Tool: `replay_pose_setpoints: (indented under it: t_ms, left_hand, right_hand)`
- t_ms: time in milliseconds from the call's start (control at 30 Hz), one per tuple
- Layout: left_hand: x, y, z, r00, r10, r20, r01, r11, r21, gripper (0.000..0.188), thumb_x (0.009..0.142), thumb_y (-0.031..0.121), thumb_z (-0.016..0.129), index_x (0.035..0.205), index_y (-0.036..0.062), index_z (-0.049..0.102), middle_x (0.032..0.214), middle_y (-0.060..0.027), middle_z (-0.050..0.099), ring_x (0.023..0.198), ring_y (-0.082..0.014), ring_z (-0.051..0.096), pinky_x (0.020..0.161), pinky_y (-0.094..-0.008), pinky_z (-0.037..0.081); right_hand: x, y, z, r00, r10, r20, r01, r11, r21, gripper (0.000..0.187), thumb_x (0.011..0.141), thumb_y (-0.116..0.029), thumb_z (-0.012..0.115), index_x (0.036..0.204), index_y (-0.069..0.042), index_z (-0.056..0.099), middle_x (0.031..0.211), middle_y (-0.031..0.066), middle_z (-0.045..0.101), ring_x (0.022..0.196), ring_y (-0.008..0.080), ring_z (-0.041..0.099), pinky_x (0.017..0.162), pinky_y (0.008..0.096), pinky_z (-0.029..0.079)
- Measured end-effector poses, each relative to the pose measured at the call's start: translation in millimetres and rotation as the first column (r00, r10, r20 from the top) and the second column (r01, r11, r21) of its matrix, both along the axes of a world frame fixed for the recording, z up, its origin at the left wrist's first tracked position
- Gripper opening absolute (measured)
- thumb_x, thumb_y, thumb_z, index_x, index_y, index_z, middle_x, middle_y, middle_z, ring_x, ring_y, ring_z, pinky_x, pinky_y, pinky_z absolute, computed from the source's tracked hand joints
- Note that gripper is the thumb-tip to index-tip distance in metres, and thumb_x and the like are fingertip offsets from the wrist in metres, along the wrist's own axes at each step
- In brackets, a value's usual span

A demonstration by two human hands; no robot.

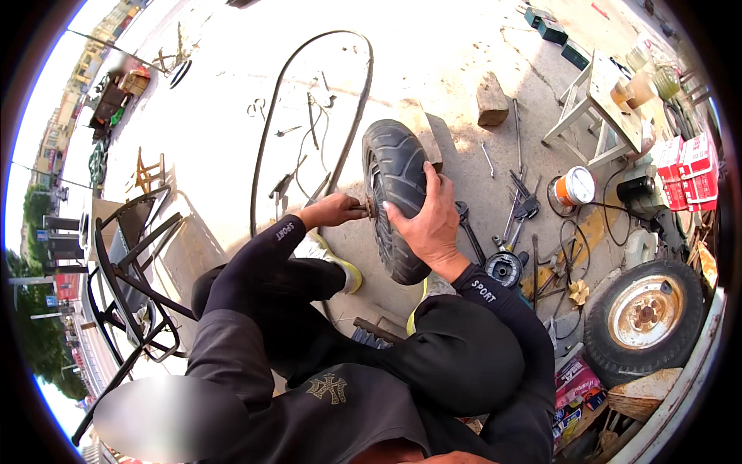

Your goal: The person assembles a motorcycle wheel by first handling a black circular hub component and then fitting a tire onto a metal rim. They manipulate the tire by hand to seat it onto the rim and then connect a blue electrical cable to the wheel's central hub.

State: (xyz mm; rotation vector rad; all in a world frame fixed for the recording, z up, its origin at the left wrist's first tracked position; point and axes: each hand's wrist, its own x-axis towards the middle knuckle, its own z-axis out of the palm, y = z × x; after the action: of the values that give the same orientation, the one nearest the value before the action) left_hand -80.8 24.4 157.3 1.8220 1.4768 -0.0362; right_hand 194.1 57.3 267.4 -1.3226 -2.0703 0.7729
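A small black tyre on its wheel point(401, 182) stands upright in front of me, between my feet. My right hand point(434, 216) is spread over the tread on its right side, thumb toward the rim, steadying it. At the hub on the left, my left hand point(338, 210) has its fingers closed at a rusty brown round part point(371, 207); whether that part is loose or fixed to the wheel I cannot tell. Just right of the wheel, a large dark wrench point(469, 230) lies on the ground.
A long black rubber strip point(270, 116) loops over the concrete, loose tools inside it. Wooden blocks point(491, 99) lie beyond the wheel. At right are a wooden stool point(599, 108), an orange-white tub point(575, 186), a rusty-rimmed tyre point(645, 321). A black metal chair point(131, 271) stands left.
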Motion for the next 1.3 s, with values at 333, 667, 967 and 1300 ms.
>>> replay_pose_setpoints:
  t_ms: [333, 667, 967, 1300]
  left_hand:
    - [14, 18, 122, 0.580, 0.634, 0.512, -0.516, 0.772, -0.372, 0.078, 0.105, 0.059, 0.032, 0.152, -0.0022, 0.032, 0.150, -0.0160, 0.045, 0.142, -0.0279, 0.038, 0.117, -0.0390, 0.027]
    - [13, -49, 99, 0.100, 0.791, 0.604, -0.929, 0.291, -0.229, 0.112, 0.073, 0.043, 0.085, 0.154, -0.0050, 0.025, 0.138, -0.0268, 0.049, 0.125, -0.0308, 0.054, 0.103, -0.0382, 0.047]
    - [35, -72, 99, 0.195, 0.806, 0.559, -0.939, 0.317, -0.131, 0.115, 0.073, 0.046, 0.085, 0.153, -0.0070, 0.021, 0.142, -0.0245, 0.043, 0.130, -0.0292, 0.046, 0.110, -0.0364, 0.037]
    - [91, -72, 101, 0.443, 0.722, 0.531, -0.884, 0.449, 0.128, 0.117, 0.067, 0.035, 0.089, 0.152, -0.0098, 0.022, 0.149, -0.0295, 0.039, 0.140, -0.0347, 0.041, 0.115, -0.0406, 0.034]
  right_hand:
    - [-34, -38, -19, 0.960, 0.275, -0.050, -0.271, 0.960, 0.073, 0.110, 0.081, -0.034, 0.079, 0.152, 0.011, 0.009, 0.147, 0.0403, 0.024, 0.131, 0.0520, 0.038, 0.112, 0.0481, 0.035]
    - [-41, 126, -126, 0.951, 0.044, 0.306, -0.026, 0.998, -0.064, 0.080, 0.087, -0.045, 0.073, 0.142, 0.002, 0.039, 0.140, 0.0341, 0.045, 0.131, 0.0466, 0.046, 0.105, 0.0493, 0.044]
    - [-40, 153, -220, 0.690, -0.040, 0.723, 0.089, 0.996, -0.030, 0.097, 0.076, -0.042, 0.080, 0.154, -0.011, 0.032, 0.149, 0.0349, 0.033, 0.129, 0.0486, 0.048, 0.094, 0.0555, 0.051]
    - [44, 182, -221, 0.697, -0.154, 0.700, 0.180, 0.983, 0.038, 0.096, 0.071, -0.039, 0.082, 0.152, -0.017, 0.036, 0.116, 0.0248, 0.060, 0.096, 0.0414, 0.068, 0.080, 0.0491, 0.057]
